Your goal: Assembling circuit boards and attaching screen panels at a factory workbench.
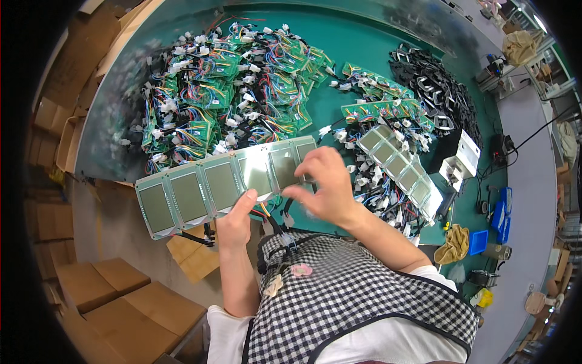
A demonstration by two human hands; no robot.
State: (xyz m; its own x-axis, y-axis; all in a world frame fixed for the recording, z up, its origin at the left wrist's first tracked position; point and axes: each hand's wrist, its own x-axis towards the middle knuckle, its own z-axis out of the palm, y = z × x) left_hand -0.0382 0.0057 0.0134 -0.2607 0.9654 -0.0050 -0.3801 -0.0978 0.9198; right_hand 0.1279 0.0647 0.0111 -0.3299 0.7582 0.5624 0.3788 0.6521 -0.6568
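Note:
A long strip of several green circuit boards with grey display screens (193, 199) slants across the space in front of me. My left hand (235, 225) grips its lower edge near the middle, thumb on the front, the other fingers hidden behind. At the strip's right end, my right hand (327, 189) has its fingers curled, with thumb and forefinger at the lower edge by the last screens. What lies between those fingertips is too small to tell. Black cables and coloured wires (267, 213) hang below the strip. One screen reflects bright light.
Wired green circuit boards (212, 97) with white connectors are heaped on the green bench (357, 36). Another strip of display boards (397, 164) lies on wired boards to the right. Black plastic parts (433, 91) are piled behind a white box (459, 159). Cardboard boxes (136, 312) stand lower left.

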